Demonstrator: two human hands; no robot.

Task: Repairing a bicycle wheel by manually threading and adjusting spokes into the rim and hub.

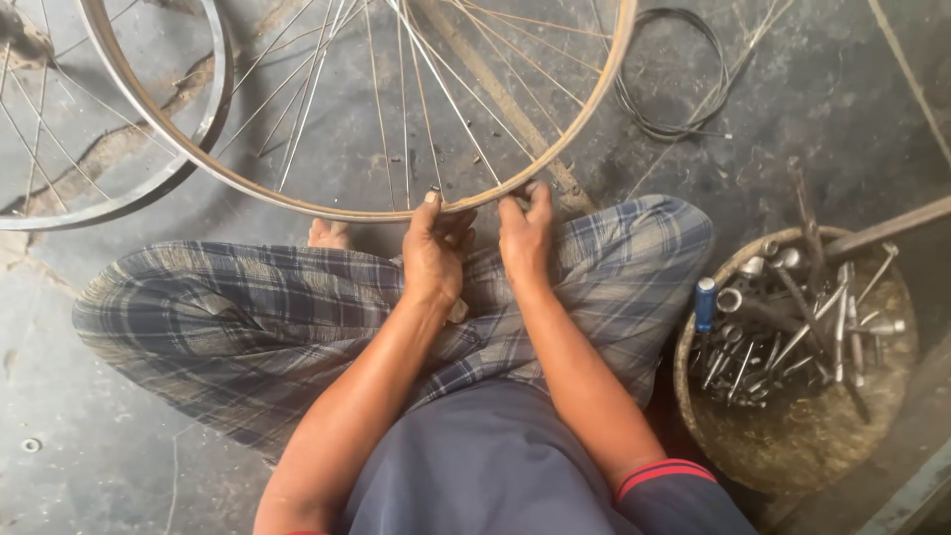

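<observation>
A spoked bicycle wheel rim [297, 198] stands upright in front of me, its lowest part resting just above my crossed legs in a plaid cloth [238, 317]. My left hand [434, 253] grips the bottom of the rim, thumb pressed on its edge, and seems to hold a small tool that I cannot make out. My right hand [525, 233] pinches the rim right beside it, fingers curled over the edge. Thin metal spokes [436, 109] fan up from where both hands meet.
A second wheel rim [129, 193] lies on the cracked concrete floor at the upper left. A coiled black cable [674, 124] lies behind the wheel. To my right a round woven basket [792, 446] holds several wrenches and sockets; a long wooden bar [892, 228] rests across it.
</observation>
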